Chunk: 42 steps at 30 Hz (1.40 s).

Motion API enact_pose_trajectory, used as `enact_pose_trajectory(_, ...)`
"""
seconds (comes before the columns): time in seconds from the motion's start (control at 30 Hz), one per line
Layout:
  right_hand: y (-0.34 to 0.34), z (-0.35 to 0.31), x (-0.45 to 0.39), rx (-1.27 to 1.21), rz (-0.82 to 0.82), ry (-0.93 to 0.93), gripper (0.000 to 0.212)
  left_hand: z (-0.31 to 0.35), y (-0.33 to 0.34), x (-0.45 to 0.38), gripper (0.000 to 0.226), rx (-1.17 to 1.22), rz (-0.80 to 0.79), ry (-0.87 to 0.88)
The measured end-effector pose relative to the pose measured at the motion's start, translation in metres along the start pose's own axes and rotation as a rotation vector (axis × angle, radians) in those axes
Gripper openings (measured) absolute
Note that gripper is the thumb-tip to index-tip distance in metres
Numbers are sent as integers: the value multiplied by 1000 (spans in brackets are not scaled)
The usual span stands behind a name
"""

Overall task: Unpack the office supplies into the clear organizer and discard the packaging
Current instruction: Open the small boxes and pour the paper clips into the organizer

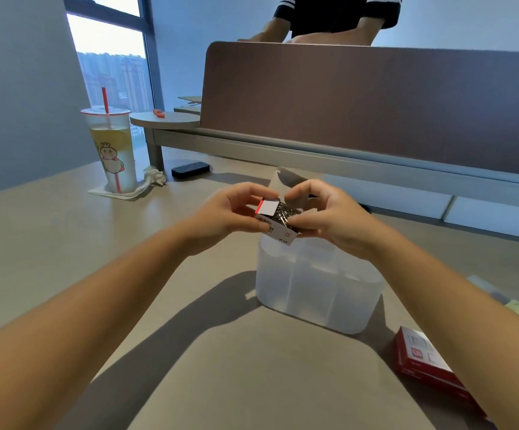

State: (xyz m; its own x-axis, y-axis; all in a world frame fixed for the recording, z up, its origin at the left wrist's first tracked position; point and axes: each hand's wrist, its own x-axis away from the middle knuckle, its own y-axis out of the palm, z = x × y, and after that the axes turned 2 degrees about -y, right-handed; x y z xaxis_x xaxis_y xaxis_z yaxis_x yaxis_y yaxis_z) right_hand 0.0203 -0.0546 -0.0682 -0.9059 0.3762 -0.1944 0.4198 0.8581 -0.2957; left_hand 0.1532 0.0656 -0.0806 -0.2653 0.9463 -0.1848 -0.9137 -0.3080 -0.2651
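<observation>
Hands meet above a translucent white plastic organizer (314, 287) on the beige table (50, 243). The left hand (230, 212) grips a small white-and-red cardboard box (275, 226), flap open, silver clips (284, 214) showing. The right hand (329, 212) pinches its far end. Organizer compartments sit directly beneath; tipping the box would likely empty it there.

The hands (283, 212) cover much of the small box (278, 232), and its print is too small to read. The red box (425, 361) runs behind the right forearm. The organizer (314, 290) hides its far compartments.
</observation>
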Motion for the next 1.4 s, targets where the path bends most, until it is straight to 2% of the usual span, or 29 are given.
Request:
enact_pose_trajectory(0.1,1,3,-2,35,29,-11,25,-1,-1,-5,32,-29,4,-16)
enact_pose_trajectory(0.23,5,8,-5,150,91,-44,29,-6,3,-15,25,-170,94,18)
enact_pose_trajectory(0.33,8,10,-5,186,126,-67,28,-11,3,-18,25,-154,125,56)
enact_pose_trajectory(0.57,8,11,8,195,171,-111,36,-14,8,-19,33,-92,62,149)
enact_pose_trajectory(0.73,9,16,13,301,195,-172,39,-13,10,-18,33,-73,46,168)
enact_pose_trajectory(1.0,14,17,14,456,202,-245,43,-10,11,-16,36,-187,62,172)
enact_pose_trajectory(1.2,11,19,15,561,199,-260,34,-14,14,-17,39,-255,58,191)
enact_pose_trajectory(1.4,14,20,11,583,185,-251,32,-19,12,-16,37,-164,56,168)
